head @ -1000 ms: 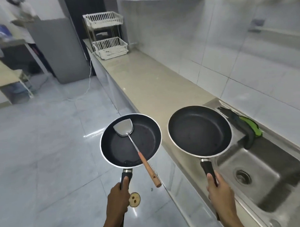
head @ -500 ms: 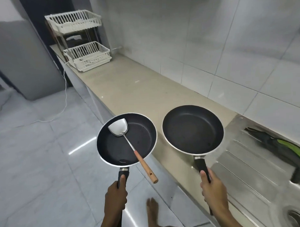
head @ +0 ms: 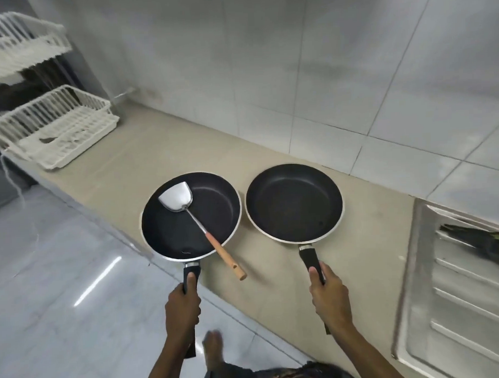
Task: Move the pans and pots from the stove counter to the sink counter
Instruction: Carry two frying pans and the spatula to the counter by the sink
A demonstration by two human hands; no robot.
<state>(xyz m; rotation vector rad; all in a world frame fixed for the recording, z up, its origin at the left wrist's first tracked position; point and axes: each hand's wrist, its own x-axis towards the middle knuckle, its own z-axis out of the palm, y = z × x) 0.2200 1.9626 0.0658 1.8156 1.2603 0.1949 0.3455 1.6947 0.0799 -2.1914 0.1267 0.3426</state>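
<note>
Beige counter (head: 162, 152) lies below two outstretched arms, left hand (head: 182, 307) and right hand (head: 330, 295) each gripping a pan handle.

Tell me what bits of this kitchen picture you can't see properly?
- Steel sink drainboard, head view: cut off by the right edge.
- Dark green thing lying on it: blurred, cut off.
- White plastic dish rack: motion-blurred, cut off left.
- Black frying pans' undersides: hidden, so contact with counter unclear.

Soft, even light; a bright glare streak on the floor (head: 97, 280). The dish rack (head: 51, 125) smears with motion blur, and wide-angle bending curves the wall tiles (head: 323, 73).
</note>
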